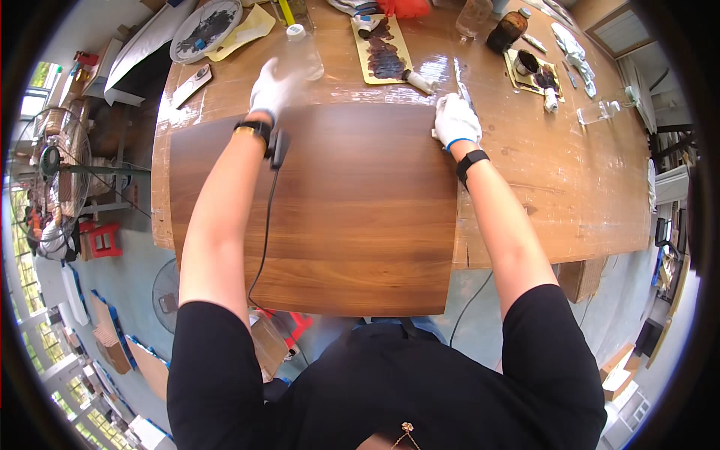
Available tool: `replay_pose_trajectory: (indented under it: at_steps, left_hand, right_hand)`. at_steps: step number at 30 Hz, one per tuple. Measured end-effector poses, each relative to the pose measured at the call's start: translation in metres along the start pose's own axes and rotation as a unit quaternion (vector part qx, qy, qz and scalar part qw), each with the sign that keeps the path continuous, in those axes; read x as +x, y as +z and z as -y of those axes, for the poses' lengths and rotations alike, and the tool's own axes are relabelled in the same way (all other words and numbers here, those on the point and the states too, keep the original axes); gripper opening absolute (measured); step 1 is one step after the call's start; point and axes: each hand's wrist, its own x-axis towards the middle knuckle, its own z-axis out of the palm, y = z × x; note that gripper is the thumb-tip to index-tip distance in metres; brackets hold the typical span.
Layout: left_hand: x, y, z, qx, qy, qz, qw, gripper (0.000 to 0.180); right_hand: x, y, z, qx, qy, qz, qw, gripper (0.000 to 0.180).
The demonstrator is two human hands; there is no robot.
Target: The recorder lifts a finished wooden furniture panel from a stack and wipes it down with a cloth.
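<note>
A dark brown wood-grain panel [352, 217] lies flat before me, its near edge close to my body. My left hand [266, 91], in a white glove, is over the panel's far left edge, beside a clear bottle [304, 56] with a white cap. Its fingers look spread but are partly smeared by motion, and I see nothing in them. At the panel's far right corner, my gloved right hand [456, 121] is closed, fingers curled under. A thin metal blade [463, 81] shows just beyond its knuckles; whether the hand grips it is hidden.
Beyond the panel lies a yellow board [384, 60] smeared with dark paint, a white tube [420, 82] at its corner. Farther right are a brown bottle [508, 31], a dark pot [526, 63] and a clear bottle [598, 112]. A paint-stained plate [204, 34] is far left.
</note>
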Motion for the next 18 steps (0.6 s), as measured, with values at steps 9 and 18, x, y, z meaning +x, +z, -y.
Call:
replay_pose_trajectory:
  at_steps: [9, 18]
  left_hand:
    - [-0.263, -0.095, 0.134, -0.293, -0.19, -0.106, 0.931, 0.034]
    - [-0.438, -0.077, 0.153, -0.384, -0.352, -0.199, 0.83, 0.02]
  right_hand:
    - [-0.021, -0.014, 0.063, 0.013, 0.003, 0.017, 1.0, 0.026]
    - [-0.072, 0.025, 0.208, 0.089, -0.254, 0.02, 0.963, 0.025]
